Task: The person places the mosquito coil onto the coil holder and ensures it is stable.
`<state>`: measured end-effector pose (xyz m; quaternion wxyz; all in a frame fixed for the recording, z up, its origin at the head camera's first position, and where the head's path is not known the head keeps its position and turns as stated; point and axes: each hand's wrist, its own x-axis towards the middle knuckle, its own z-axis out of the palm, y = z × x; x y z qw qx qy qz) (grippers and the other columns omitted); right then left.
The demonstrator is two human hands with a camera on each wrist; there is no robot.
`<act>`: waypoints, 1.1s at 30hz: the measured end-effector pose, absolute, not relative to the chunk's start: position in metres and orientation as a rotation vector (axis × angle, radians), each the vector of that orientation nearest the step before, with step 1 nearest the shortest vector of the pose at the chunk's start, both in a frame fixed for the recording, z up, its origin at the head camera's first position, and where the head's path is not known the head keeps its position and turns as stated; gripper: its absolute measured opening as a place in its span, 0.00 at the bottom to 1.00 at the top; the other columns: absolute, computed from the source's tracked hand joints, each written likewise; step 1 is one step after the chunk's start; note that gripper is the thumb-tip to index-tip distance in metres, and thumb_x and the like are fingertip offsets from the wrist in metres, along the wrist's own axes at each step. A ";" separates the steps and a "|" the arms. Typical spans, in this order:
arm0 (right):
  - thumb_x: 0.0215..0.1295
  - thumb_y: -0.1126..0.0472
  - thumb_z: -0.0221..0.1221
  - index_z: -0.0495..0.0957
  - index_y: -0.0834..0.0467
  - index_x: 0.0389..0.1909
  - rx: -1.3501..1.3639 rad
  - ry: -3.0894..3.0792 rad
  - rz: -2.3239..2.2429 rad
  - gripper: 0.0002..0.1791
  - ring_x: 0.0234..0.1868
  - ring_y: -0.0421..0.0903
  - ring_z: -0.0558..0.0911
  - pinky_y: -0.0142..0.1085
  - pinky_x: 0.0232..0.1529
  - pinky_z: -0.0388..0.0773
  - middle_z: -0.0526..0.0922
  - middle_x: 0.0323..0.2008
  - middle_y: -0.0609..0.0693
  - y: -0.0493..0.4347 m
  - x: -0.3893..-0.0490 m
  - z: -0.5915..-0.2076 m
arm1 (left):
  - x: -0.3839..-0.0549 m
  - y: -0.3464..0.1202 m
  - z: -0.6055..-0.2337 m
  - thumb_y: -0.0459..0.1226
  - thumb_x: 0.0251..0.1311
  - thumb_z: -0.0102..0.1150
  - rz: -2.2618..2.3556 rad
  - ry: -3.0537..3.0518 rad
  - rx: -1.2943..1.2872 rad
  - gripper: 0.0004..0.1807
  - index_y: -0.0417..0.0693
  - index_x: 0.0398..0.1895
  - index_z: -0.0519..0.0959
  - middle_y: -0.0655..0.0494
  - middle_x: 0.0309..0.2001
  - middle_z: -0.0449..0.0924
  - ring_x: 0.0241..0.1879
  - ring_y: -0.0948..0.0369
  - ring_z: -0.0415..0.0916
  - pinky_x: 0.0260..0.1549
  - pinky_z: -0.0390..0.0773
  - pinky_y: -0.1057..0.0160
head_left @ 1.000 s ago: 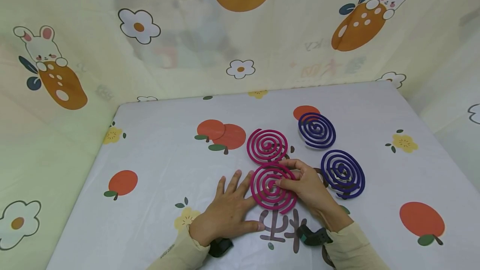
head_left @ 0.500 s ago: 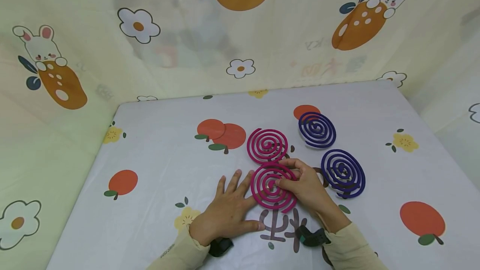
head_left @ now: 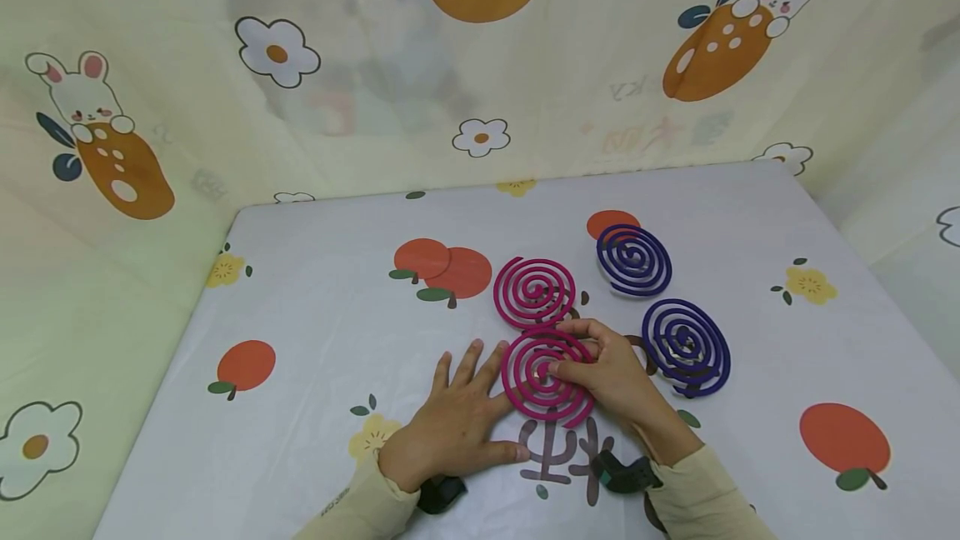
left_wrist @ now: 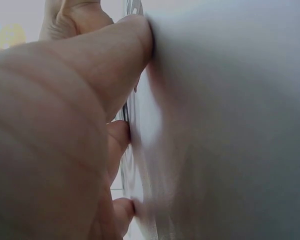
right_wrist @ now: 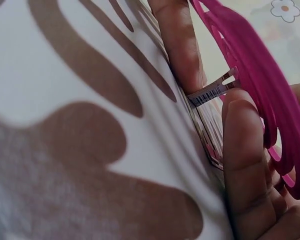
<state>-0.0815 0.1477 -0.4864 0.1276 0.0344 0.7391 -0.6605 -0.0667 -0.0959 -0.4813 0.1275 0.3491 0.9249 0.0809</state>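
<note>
A pink mosquito coil (head_left: 543,372) lies in front of me in the head view, slightly raised above the cloth. My right hand (head_left: 618,373) pinches it, thumb near its centre and other fingers reaching under its right side. In the right wrist view, a thin forked strip with a barcode (right_wrist: 210,95) stands under the coil and meets it. Spread flat on the cloth, my left hand (head_left: 461,423) rests beside the coil; its index fingertip is hidden under the coil's left edge. A second pink coil (head_left: 536,291) lies just beyond, at the first one's far edge.
Two dark blue mosquito coils, one farther back (head_left: 633,259) and one nearer (head_left: 685,342), lie to the right. A white cloth with printed fruit (head_left: 315,298) covers the table. A patterned curtain (head_left: 375,148) rises behind it and at both sides.
</note>
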 end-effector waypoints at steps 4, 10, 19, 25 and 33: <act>0.63 0.68 0.70 0.69 0.67 0.67 0.099 2.154 -1.915 0.33 0.42 0.43 0.88 0.31 0.42 0.85 0.88 0.50 0.64 0.148 -0.082 -0.486 | -0.067 -0.096 -0.481 0.72 0.60 0.57 0.235 2.690 1.018 0.45 0.72 0.80 0.64 0.49 0.85 0.43 0.83 0.40 0.38 0.72 0.48 0.28; 0.62 0.68 0.70 0.70 0.67 0.67 0.104 2.172 -1.894 0.33 0.43 0.45 0.88 0.31 0.41 0.85 0.87 0.50 0.64 0.148 -0.081 -0.485 | -0.067 -0.096 -0.482 0.72 0.61 0.57 0.225 2.677 1.006 0.44 0.71 0.79 0.66 0.50 0.86 0.41 0.83 0.40 0.37 0.73 0.46 0.27; 0.61 0.65 0.72 0.70 0.65 0.66 0.112 2.221 -1.848 0.34 0.44 0.43 0.88 0.30 0.43 0.84 0.87 0.51 0.63 0.148 -0.080 -0.485 | -0.067 -0.097 -0.483 0.72 0.61 0.56 0.230 2.679 1.010 0.44 0.70 0.79 0.67 0.50 0.86 0.41 0.83 0.40 0.36 0.72 0.46 0.26; 0.62 0.61 0.73 0.71 0.64 0.67 0.080 2.307 -1.772 0.35 0.50 0.45 0.85 0.27 0.48 0.80 0.84 0.57 0.61 0.148 -0.079 -0.482 | -0.066 -0.096 -0.483 0.72 0.60 0.57 0.214 2.690 1.001 0.48 0.69 0.81 0.62 0.50 0.85 0.41 0.83 0.40 0.37 0.73 0.46 0.27; 0.60 0.53 0.76 0.76 0.60 0.66 0.053 2.511 -1.580 0.35 0.38 0.48 0.77 0.32 0.35 0.76 0.82 0.38 0.53 0.154 -0.074 -0.473 | -0.068 -0.096 -0.482 0.72 0.61 0.56 0.193 2.722 0.989 0.49 0.65 0.82 0.62 0.50 0.85 0.44 0.83 0.41 0.40 0.73 0.50 0.29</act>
